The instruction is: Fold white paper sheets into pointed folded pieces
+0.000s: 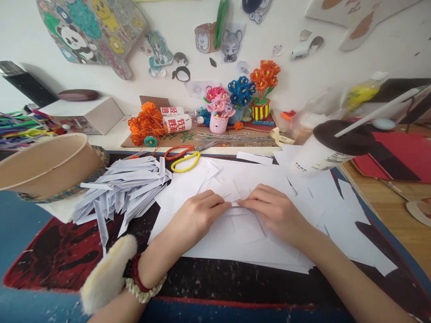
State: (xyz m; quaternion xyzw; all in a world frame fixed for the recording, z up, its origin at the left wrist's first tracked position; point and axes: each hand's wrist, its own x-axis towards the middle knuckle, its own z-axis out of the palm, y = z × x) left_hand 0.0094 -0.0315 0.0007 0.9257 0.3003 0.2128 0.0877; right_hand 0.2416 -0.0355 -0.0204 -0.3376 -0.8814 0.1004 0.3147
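My left hand [202,208] and my right hand [272,211] meet over the white paper sheets [215,246] in the middle of the desk. Between their fingertips is a narrow folded strip of paper [235,207], pinched at both ends. Just below the strip lies a small square of paper [247,228], and more cut pieces [232,190] rest above it. To the left of my hands is a heap of folded paper strips [131,184]. Scissors [185,161] with one red and one yellow handle loop lie beyond my left hand.
A round tan container [43,166] stands at the left. At the right is a white cup [316,152] with a dark lid and straw. Flower pots [218,123], orange flowers [144,123] and bottles [177,122] line the wall. Loose paper [336,224] spreads at right.
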